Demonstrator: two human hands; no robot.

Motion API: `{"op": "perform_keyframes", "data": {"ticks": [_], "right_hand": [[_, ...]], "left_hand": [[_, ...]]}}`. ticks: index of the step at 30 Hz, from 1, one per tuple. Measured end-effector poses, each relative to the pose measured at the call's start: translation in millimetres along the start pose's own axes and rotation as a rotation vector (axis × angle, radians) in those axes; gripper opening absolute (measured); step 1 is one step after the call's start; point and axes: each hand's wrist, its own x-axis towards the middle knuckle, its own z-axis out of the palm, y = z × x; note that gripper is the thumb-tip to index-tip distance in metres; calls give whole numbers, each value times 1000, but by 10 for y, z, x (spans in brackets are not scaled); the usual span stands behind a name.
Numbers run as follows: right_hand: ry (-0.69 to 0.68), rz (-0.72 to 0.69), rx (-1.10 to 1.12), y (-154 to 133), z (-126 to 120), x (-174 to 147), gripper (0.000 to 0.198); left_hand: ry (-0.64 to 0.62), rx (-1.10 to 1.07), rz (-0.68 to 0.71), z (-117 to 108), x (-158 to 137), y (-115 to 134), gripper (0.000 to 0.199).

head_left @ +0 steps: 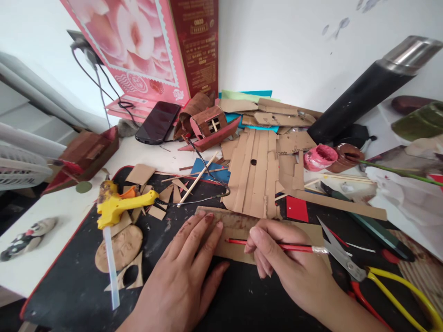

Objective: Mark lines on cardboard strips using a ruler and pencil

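White bench (22, 258) carries a black mat (72, 276), scuffed; its red edge lies well left of the left hand. Bare mat between the wrists. Just beyond the hands, a ribbed cardboard panel (254, 184), 1 dark spot, ribs running away from the person. Left hand (180, 272) flat, fingers slightly apart, resting on a cardboard strip (233, 251). Right hand (289, 258) closed narrowly around a red pencil (297, 248). Scissors (353, 269), metal blades parted, just right of the right hand. Cardboard strip lies under both hands, matte, straight-edged, long axis left to right. Pencil slim, nearly level over the strip, tip pointing left, just beside the left index finger; silvery end past the right hand.
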Motion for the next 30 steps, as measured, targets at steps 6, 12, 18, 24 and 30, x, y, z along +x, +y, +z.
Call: {"op": "perform_keyframes", "data": {"ticks": [6, 12, 18, 24, 30], "right_hand": [[-4, 15, -4, -16, 2, 2, 60], [-5, 17, -5, -15, 9, -2, 60], [-7, 25, 6, -15, -3, -3, 60], [-4, 10, 11, -20, 10, 13, 58], [2, 1, 29, 9, 16, 7, 57]], "left_hand": [[0, -37, -22, 17, -27, 0, 50], [-13, -53, -29, 24, -47, -12, 52], [-9, -55, -24, 26, -46, -18, 51], [0, -55, -26, 24, -40, -15, 49], [7, -66, -31, 46, -48, -17, 49]]}}
